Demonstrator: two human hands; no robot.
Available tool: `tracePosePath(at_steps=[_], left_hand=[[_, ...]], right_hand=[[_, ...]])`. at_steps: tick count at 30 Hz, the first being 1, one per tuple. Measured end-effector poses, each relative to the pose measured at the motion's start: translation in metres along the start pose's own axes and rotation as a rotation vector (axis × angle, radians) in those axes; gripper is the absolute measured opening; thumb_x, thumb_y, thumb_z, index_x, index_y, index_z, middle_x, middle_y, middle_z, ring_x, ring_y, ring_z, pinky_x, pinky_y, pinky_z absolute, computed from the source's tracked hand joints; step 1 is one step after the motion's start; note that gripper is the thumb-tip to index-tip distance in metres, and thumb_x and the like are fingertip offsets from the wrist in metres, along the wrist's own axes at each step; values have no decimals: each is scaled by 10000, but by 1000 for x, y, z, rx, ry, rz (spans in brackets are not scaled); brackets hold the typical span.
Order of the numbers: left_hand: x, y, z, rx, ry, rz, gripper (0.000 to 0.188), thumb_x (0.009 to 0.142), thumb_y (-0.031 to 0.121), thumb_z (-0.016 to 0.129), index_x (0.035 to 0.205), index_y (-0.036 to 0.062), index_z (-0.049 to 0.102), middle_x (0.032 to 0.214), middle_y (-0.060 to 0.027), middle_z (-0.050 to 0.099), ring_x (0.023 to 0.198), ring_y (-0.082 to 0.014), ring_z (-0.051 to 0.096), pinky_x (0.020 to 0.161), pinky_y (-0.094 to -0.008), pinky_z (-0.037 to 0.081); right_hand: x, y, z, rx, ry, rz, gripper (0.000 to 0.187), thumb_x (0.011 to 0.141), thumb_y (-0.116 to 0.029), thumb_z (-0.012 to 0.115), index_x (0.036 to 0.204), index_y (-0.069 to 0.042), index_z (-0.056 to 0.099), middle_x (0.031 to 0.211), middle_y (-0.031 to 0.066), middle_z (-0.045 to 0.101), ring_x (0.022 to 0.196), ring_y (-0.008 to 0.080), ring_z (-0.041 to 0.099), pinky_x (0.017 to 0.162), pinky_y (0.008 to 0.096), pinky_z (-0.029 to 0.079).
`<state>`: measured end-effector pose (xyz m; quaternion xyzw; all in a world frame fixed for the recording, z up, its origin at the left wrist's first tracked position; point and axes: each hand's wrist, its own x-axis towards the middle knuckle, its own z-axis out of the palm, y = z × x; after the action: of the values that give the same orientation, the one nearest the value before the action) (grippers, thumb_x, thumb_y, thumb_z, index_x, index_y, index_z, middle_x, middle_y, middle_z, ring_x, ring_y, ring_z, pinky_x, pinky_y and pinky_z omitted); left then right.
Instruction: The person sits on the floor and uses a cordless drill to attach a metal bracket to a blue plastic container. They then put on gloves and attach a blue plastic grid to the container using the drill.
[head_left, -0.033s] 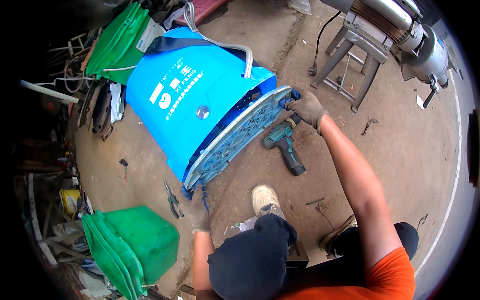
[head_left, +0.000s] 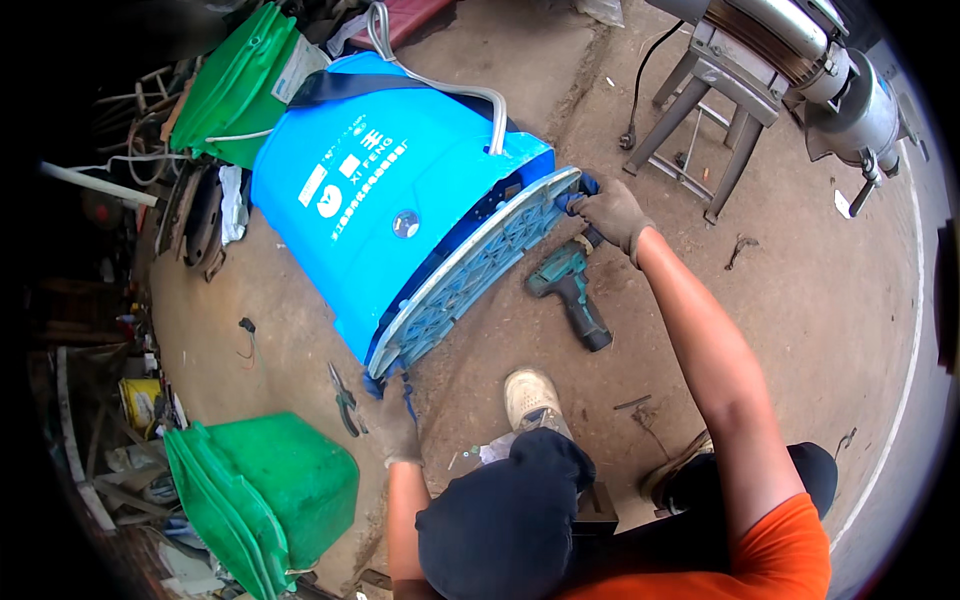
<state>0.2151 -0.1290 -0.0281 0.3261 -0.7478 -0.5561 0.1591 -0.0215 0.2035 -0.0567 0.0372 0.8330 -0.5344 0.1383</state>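
1. Nearest the lower edge, a bent knee in dark cloth (head_left: 505,520) and an orange sleeve (head_left: 775,555) are seen; a pale shoe (head_left: 530,395) is planted on the bare ground (head_left: 800,330) just ahead of the knee.
2. Low on the left side, the gloved left hand (head_left: 400,432) is closed around a blue strap end at the near corner of the blue tank (head_left: 400,190); the fingers are curled together, not spread.
3. Beside that hand, a pair of pliers (head_left: 344,398) is laid on the ground; a green bin (head_left: 265,490) is set further to the left.
4. Further out, the blue tank is laid on its side, with its pale ribbed base (head_left: 480,265) turned toward the person.
5. At the far corner of that base, the gloved right hand (head_left: 612,213) is clenched on the rim and a blue strap; a teal cordless drill (head_left: 570,290) is left on the ground just below it, untouched.
6. Beyond, a metal stand (head_left: 700,120) bearing a steel machine (head_left: 850,100) is seen on the right; more green tanks (head_left: 235,85) are stacked at the upper left.
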Motion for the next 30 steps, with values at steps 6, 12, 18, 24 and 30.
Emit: tracePosePath(at_steps=[6, 12, 18, 24, 30], left_hand=[[12, -4, -6, 406, 111, 155, 224, 883, 92, 688, 1056, -43, 640, 834, -63, 651, 701, -128, 581, 644, -276, 452], [9, 33, 2, 352, 84, -4, 128, 871, 98, 693, 893, -8, 625, 708, -12, 580, 605, -96, 503, 549, -274, 388], [17, 32, -2, 520, 70, -39, 143, 879, 129, 710, 916, 14, 633, 716, -4, 594, 598, -82, 510, 550, -262, 398], [17, 19, -2, 490, 34, -10, 265, 880, 177, 705, 1008, -44, 637, 774, -68, 646, 674, -154, 577, 636, -321, 458], [27, -7, -16, 609, 43, 153, 166, 924, 151, 666, 990, 0, 645, 716, -8, 611, 572, -74, 537, 508, -244, 412]], right_hand=[[7, -21, 14, -174, 94, 11, 390, 897, -300, 669, 1204, -60, 642, 1052, 247, 694, 1075, 417, 644, 927, 487, 490], [7, -20, 24, -171, 114, 70, 466, 912, -305, 659, 1303, -74, 556, 1177, 274, 650, 1138, 435, 611, 977, 495, 480], [14, -10, 28, -211, 355, -22, 459, 905, -302, 683, 1284, -71, 565, 1096, 203, 698, 1071, 372, 661, 922, 447, 514], [15, -16, 24, -240, 174, 64, 422, 910, -296, 662, 1267, -77, 610, 1111, 198, 698, 1093, 366, 647, 945, 442, 499], [5, -40, 16, -283, 189, 44, 359, 919, -243, 615, 1222, -51, 633, 1113, 219, 690, 1100, 377, 638, 955, 459, 479]])
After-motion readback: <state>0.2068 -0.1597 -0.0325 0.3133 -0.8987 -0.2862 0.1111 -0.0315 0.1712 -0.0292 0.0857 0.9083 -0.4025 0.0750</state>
